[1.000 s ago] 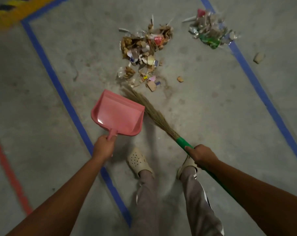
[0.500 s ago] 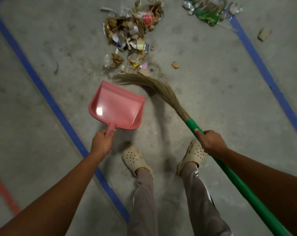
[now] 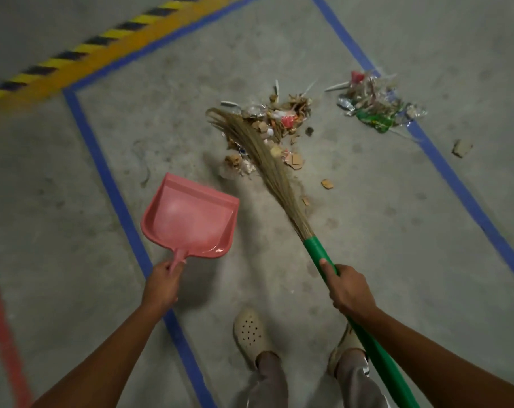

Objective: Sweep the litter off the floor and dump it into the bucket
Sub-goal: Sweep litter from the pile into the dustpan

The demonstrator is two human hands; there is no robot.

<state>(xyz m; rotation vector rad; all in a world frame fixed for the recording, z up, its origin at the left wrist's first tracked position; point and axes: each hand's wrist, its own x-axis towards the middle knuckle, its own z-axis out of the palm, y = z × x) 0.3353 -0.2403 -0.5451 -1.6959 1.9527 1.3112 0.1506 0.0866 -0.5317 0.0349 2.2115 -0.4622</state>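
- Right now the left hand [image 3: 161, 285] is gripping the short stem of the pink dustpan [image 3: 191, 219], with its fingers curled round it. The pan's open mouth is facing about 1 o'clock.
- The right hand [image 3: 348, 290] is wrapping round the green shaft of the broom [image 3: 267, 166], with the thumb lying along the shaft toward the bristles.
- The broom's long axis is running from 5 o'clock at the right hand to 11 o'clock, where the bristle tips are curling past the far left edge of the main litter pile [image 3: 291, 119].
- That pile is lying at 12 o'clock from the hands, beyond the pan's mouth and apart from it, roughly 1 o'clock from the pan.
- A second pile [image 3: 376, 107] is lying at 2 o'clock against the blue tape line [image 3: 456, 184], with a loose scrap [image 3: 462, 148] sitting just outside the line.
- Judging by this, the next stroke is depending on the line from tips through pile to pan. Drawing the bristles toward 7 o'clock would be dragging litter at the pan's mouth.
- Whether the pan's lip is touching the floor cannot be told, and the pan is probably needing to sit closer.
- No bucket is showing.
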